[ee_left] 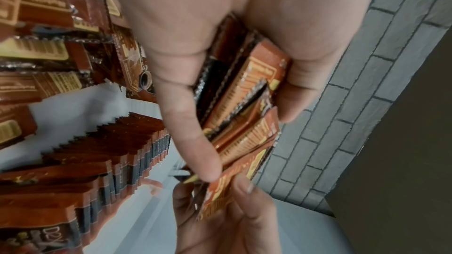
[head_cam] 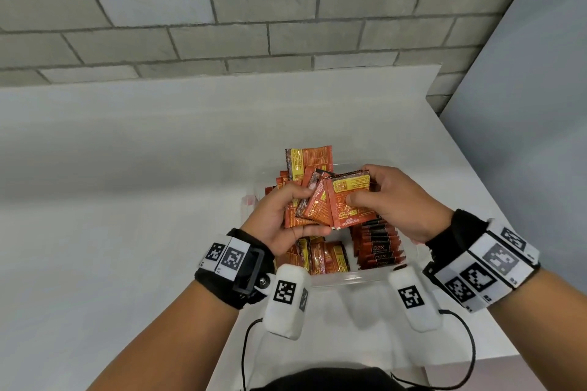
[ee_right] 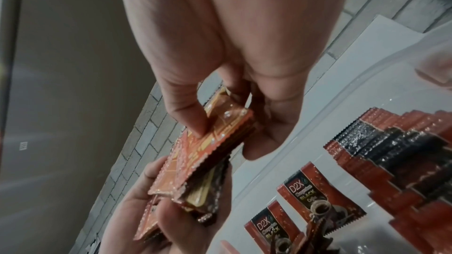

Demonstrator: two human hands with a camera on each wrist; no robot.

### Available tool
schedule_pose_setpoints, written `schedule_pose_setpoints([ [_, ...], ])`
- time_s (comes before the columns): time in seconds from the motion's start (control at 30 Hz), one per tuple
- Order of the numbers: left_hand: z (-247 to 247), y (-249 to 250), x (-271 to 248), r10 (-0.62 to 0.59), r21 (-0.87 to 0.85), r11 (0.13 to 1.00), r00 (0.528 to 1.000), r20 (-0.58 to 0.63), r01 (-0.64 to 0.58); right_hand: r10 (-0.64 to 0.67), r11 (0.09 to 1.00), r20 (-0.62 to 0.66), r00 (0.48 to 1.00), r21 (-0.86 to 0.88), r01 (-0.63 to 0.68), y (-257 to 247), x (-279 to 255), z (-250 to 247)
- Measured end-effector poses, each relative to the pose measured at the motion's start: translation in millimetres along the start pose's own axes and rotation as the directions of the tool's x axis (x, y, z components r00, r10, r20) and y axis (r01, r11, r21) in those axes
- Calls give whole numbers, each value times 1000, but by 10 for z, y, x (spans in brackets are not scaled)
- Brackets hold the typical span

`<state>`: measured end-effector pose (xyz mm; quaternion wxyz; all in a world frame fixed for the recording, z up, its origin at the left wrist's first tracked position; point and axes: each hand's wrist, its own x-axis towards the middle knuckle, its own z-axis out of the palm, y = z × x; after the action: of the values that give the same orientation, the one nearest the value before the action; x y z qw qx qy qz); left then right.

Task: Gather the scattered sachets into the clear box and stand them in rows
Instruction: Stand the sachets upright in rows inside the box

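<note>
1. Left hand: raised over the clear box, fingers curled round a fanned bundle of sachets; in the left wrist view the thumb lies across the fan.
2. Right hand: fingers and thumb pinch the front sachet of that bundle, printed back facing up, yellow panel at its far end.
3. Clear box: stands on the desk below both hands, near the person.
4. Standing row: red-and-black sachets upright, packed face to face along the right side of the box; the "D2X" mark shows on the nearest one.
5. Loose sachets: lie in the near-left part of the box, beside the row, backs up; more are heaped at the far end, one tall sachet propped up above the rest.
6. Desk: white surface, set against a grey brick wall.
7. Wrist bands: black straps with black-and-white markers on both forearms.
</note>
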<state>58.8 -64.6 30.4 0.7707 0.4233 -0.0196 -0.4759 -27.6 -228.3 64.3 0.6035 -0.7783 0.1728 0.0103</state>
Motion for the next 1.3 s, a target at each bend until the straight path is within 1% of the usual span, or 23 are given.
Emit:
schedule_pose_setpoints([
  [0.13, -7, 7, 6, 0, -14, 1000, 1000, -14, 0, 2, 1000, 19, 1000, -5, -2, -2, 12, -5],
  [0.23, -31, 11, 12, 7, -30, 1000, 999, -49, -9, -8, 1000, 20, 1000, 0, 8, 9, 8, -4],
  [0.27, -39, 11, 14, 12, -30, 999, 998, -66, -14, -12, 1000, 1, 1000, 17, 12, 13, 11, -8],
  [0.33, -53, 16, 18, 20, -11, 1000, 995, -99, -21, 4, 994, -55, 998, 107, 2, 9, 31, -36],
  [0.4, -65, 17, 20, 18, 22, 1000, 994, -111, -16, 27, 984, -72, 997, 180, -14, -18, 50, -73],
  [0.47, -59, 18, 16, 24, 45, 999, 993, -118, -18, 29, 991, -67, 997, 131, -20, -35, 57, -90],
  [0.57, -36, 18, 3, 27, 42, 999, 995, -93, -24, 30, 999, -40, 999, 30, -29, -44, 50, -46],
  [0.63, -22, 20, -19, 29, 47, 999, 998, -47, -26, 39, 999, -23, 999, 12, -39, -32, 43, 2],
  [0.7, -17, 13, -29, 42, 87, 995, 999, -15, -41, 44, 999, -30, 999, 13, -43, -30, 32, 27],
  [0.83, -24, 12, -28, 64, 113, 992, 997, -36, -59, 31, 1000, -47, 998, 7, -30, -28, 0, 17],
  [1.03, -25, 2, -39, 79, 124, 990, 996, -41, -74, -6, 997, 7, 1000, -76, 7, -42, -44, 12],
  [1.1, -21, 16, -35, 62, 81, 995, 997, -38, -59, -8, 998, -2, 1000, -58, 8, -43, -48, 12],
  [1.2, -32, 27, -25, 18, 15, 1000, 999, -48, -17, -1, 999, -52, 999, 32, 3, -46, -47, 4],
  [1.3, -42, 26, -28, 15, 47, 999, 998, -55, -13, 26, 996, -79, 997, 86, -19, -52, -34, 0],
])
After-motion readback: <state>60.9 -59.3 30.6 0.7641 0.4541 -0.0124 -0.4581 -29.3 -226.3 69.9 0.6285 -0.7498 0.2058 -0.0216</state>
